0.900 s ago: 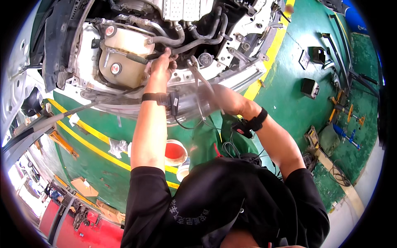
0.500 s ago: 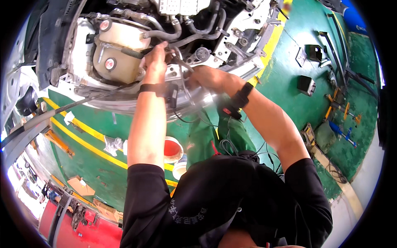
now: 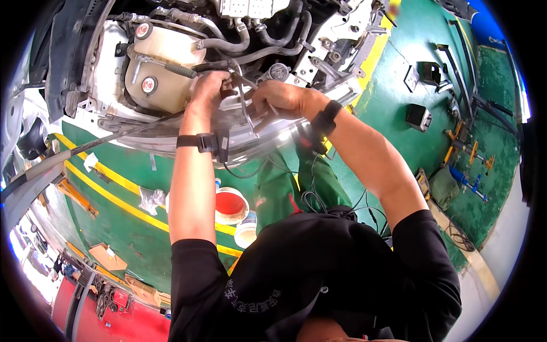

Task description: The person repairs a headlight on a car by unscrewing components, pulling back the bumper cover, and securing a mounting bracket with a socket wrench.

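Note:
Both my hands are at the front of an open engine bay. My left hand [image 3: 211, 90] is closed, its fingers curled beside the lower translucent reservoir [image 3: 162, 94]; what they hold is hidden. My right hand [image 3: 280, 98] is also closed, next to a round metal-coloured cap [image 3: 278, 72], with its grip hidden from above. Between the hands, a thin bent metal strip [image 3: 246, 108] hangs over the front crossmember. Across the reservoir lies a bent metal tool with a grey grip [image 3: 180, 69], its end reaching close to my left hand.
Grey hoses [image 3: 225, 43] run behind my hands. A long bar [image 3: 85, 149] slants in from the left. Below, a bucket with red inside [image 3: 231, 205] and a white tub [image 3: 246, 231] stand on the green floor. At right lie a black box [image 3: 419, 116] and several tools.
My left hand has drawn back slightly toward me and curled in. The right hand has shifted a little, uncovering more of the bent metal strip. The view has moved slightly.

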Action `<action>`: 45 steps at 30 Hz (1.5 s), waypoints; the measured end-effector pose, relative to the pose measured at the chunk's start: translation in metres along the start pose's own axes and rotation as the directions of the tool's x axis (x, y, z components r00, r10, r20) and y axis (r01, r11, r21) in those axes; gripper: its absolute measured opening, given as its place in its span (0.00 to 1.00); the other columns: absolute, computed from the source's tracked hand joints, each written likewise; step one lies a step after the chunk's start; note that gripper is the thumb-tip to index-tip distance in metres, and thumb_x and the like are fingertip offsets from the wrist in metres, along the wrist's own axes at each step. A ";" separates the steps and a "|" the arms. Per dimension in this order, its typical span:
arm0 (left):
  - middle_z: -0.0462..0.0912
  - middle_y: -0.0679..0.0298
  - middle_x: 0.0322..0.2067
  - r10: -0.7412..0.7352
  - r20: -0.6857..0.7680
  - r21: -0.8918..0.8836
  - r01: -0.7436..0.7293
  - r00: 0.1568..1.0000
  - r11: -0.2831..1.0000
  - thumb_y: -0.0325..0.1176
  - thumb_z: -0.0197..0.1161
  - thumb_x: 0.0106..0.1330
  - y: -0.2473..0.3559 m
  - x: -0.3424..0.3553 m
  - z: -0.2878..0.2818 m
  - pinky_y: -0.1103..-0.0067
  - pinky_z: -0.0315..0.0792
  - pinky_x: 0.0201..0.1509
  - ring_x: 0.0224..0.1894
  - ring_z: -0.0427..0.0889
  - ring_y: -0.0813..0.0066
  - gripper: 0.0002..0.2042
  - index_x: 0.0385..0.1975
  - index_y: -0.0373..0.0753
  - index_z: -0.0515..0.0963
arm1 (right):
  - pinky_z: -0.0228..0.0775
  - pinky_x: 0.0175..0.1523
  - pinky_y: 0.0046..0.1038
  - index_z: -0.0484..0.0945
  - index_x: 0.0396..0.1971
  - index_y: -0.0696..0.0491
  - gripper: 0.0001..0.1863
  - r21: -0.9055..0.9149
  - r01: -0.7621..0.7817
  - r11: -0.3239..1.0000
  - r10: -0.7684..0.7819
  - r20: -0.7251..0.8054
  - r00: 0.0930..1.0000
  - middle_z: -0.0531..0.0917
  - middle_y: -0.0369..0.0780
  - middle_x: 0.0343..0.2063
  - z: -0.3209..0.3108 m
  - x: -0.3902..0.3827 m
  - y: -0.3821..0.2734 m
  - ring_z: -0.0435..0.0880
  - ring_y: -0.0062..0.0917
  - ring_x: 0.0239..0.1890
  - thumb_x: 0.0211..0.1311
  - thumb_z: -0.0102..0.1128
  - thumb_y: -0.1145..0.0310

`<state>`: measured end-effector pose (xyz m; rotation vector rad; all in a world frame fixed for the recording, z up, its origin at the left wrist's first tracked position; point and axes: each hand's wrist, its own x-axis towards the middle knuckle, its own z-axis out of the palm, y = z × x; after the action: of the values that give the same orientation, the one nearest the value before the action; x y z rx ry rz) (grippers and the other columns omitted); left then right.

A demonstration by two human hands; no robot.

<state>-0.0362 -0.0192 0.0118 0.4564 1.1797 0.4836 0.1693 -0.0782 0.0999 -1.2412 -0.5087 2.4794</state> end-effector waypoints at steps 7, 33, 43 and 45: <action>0.83 0.63 0.35 0.397 0.003 0.675 -0.295 0.918 0.676 0.33 0.58 0.64 -0.030 0.022 -0.018 0.76 0.72 0.39 0.37 0.78 0.77 0.09 0.36 0.36 0.82 | 0.81 0.45 0.54 0.71 0.23 0.62 0.03 -0.030 -0.076 0.997 0.076 0.008 0.997 0.77 0.48 0.33 0.010 -0.006 -0.017 0.82 0.39 0.36 0.49 0.47 0.80; 0.84 0.67 0.36 0.197 -0.140 0.447 -0.116 0.970 0.887 0.32 0.59 0.65 -0.012 -0.012 0.007 0.79 0.71 0.46 0.42 0.80 0.79 0.10 0.41 0.38 0.83 | 0.80 0.39 0.55 0.69 0.18 0.58 0.06 -0.072 -0.198 0.978 0.189 -0.109 0.976 0.72 0.41 0.22 0.012 0.003 -0.023 0.76 0.30 0.25 0.50 0.49 0.74; 0.82 0.53 0.41 0.111 -0.419 -0.366 -0.280 0.901 0.888 0.37 0.60 0.71 0.004 -0.031 0.001 0.75 0.79 0.39 0.39 0.86 0.65 0.17 0.48 0.28 0.69 | 0.70 0.23 0.38 0.69 0.21 0.58 0.06 0.067 -0.069 0.995 0.086 -0.289 0.954 0.72 0.42 0.20 0.022 0.009 0.017 0.73 0.30 0.20 0.56 0.51 0.76; 0.83 0.54 0.39 0.115 -0.448 -0.320 -0.279 0.887 0.905 0.39 0.60 0.71 0.010 -0.028 -0.001 0.76 0.78 0.37 0.37 0.86 0.66 0.17 0.47 0.29 0.70 | 0.69 0.22 0.35 0.69 0.23 0.59 0.06 0.029 -0.073 0.997 0.079 -0.301 0.950 0.73 0.42 0.21 0.023 0.009 0.018 0.75 0.29 0.20 0.59 0.51 0.75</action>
<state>-0.0466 -0.0278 0.0385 0.1380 1.4180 1.0102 0.1433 -0.0943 0.0985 -1.6237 -0.3640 2.2867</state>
